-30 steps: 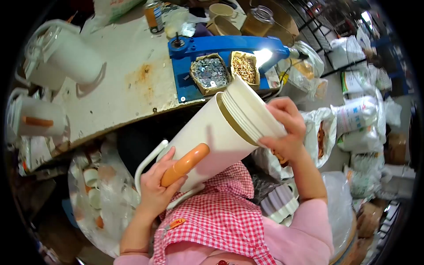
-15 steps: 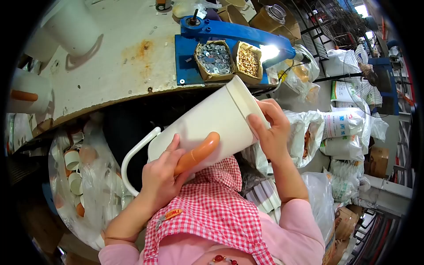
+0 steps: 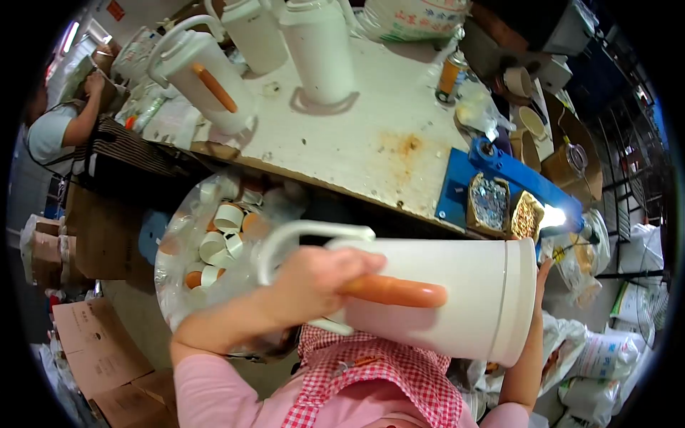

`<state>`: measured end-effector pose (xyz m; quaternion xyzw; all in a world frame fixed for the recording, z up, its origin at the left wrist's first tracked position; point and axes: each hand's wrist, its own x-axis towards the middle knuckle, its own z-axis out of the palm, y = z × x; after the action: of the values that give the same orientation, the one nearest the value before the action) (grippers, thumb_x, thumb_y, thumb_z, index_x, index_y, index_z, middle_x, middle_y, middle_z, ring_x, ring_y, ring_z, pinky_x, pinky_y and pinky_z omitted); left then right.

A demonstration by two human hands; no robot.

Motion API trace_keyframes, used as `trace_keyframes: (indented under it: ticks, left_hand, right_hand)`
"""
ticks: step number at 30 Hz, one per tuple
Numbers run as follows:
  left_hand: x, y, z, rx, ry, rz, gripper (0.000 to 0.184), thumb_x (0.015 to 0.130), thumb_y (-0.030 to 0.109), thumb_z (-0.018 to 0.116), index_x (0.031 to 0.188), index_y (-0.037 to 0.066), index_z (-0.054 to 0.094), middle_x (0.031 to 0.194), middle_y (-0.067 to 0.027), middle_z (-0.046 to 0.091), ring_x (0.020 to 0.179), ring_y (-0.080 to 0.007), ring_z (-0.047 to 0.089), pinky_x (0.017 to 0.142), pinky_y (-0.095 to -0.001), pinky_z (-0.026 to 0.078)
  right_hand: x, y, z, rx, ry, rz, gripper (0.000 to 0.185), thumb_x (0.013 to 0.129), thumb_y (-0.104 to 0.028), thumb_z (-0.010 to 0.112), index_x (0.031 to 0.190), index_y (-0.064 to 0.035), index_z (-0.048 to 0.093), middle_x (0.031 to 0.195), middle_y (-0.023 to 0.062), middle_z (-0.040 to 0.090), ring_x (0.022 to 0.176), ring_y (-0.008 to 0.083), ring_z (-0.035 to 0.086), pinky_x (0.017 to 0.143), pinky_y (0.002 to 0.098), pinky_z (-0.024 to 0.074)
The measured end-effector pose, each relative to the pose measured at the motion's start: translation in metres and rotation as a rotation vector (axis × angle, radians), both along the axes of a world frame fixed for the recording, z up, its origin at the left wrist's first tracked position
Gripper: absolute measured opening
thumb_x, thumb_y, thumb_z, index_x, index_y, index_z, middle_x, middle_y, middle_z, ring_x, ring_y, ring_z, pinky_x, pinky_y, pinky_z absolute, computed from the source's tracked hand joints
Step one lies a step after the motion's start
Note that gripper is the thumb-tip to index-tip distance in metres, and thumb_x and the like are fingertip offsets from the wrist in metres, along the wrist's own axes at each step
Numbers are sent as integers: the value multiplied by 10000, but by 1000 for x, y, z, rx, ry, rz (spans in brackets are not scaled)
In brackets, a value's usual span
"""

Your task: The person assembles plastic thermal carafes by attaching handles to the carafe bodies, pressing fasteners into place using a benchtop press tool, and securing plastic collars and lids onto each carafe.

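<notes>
A large white jug body [image 3: 464, 285] lies on its side in front of the checked apron, its rimmed end to the right. My left hand [image 3: 321, 274] is wrapped round the orange handle [image 3: 399, 291] on its side. A white curved bail [image 3: 285, 239] sticks out past that hand. At the rimmed end my right hand [image 3: 544, 274] supports the jug from the far side; most of its fingers are hidden behind the rim.
On the workbench [image 3: 342, 157] stand several white jugs [image 3: 317, 57], a spray can [image 3: 451, 75] and a blue press [image 3: 528, 175] with boxes of washers [image 3: 489, 203] and rivets [image 3: 526, 216]. Below is a bag of white and orange parts [image 3: 214, 246]. Another person [image 3: 57, 132] is far left.
The view has swung left. The jug has turned from slanting to nearly level, and the ringed end piece, apart from the body at first, is now against it. My right hand has moved behind the rim.
</notes>
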<state>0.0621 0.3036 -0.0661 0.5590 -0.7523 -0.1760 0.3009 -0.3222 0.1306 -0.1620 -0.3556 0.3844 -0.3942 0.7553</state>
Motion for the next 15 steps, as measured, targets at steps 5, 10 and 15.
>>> trace_keyframes:
  ticks: [5,10,15]
  left_hand:
    - [63,-27,88,-417,-1169,28,171,735,202,659,892,135,679,753,-14,611,623,-176,588,545,-296,416]
    - [196,-98,5,-289,-1945,-135,110,733,217,648,755,150,732,777,11,611,889,-190,578,786,-345,408]
    - [277,-133,-11,-201,-1769,18,131,762,212,646,800,157,758,873,20,665,991,-175,559,849,-333,393]
  right_hand:
    - [-14,8,-72,36,279,-83,465,1039,-470,495,1223,-61,616,990,54,696,812,144,652,702,271,526]
    - [22,77,-116,373,229,30,280,1005,-333,600,1140,-90,628,964,55,693,796,175,642,711,330,531]
    - [14,102,-126,442,177,-2,251,1001,-269,608,1130,-54,616,937,82,683,769,178,630,686,321,523]
